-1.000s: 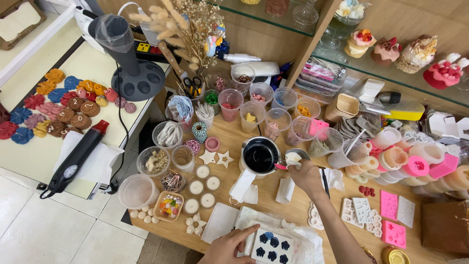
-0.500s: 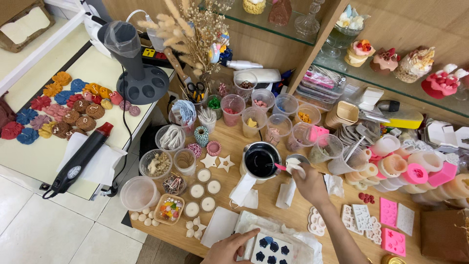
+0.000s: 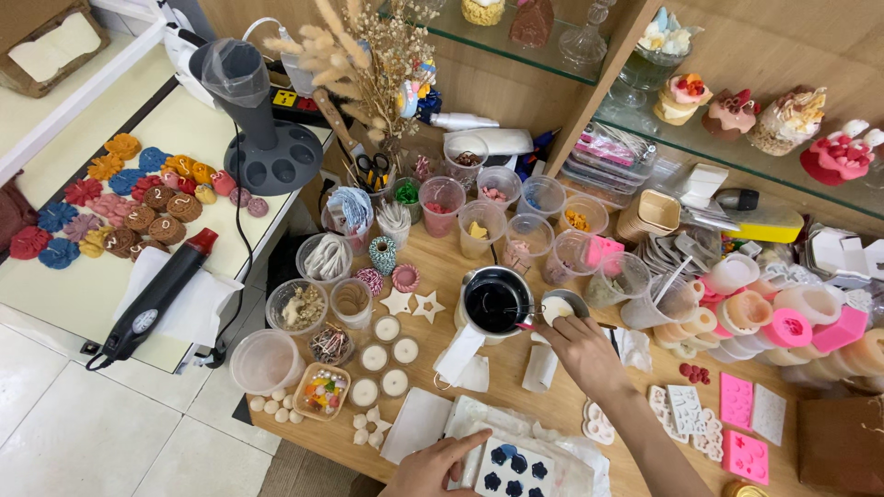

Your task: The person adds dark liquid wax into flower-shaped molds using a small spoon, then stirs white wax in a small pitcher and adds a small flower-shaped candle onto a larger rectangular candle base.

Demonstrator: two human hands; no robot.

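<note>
Hands (image 3: 582,348) beside melting pot (image 3: 493,299)

Hands: two, left hand (image 3: 433,469); right hand (image 3: 582,354)
Black pot (image 3: 494,301): one
Star shapes (image 3: 412,304): two
Small white candles (image 3: 379,357): five
Pink molds (image 3: 741,428): two

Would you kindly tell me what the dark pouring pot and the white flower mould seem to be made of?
The pouring pot looks like metal: its rim shines around dark liquid. The flower mould under the left hand appears to be matte white silicone, though rigid plastic is possible.
</note>
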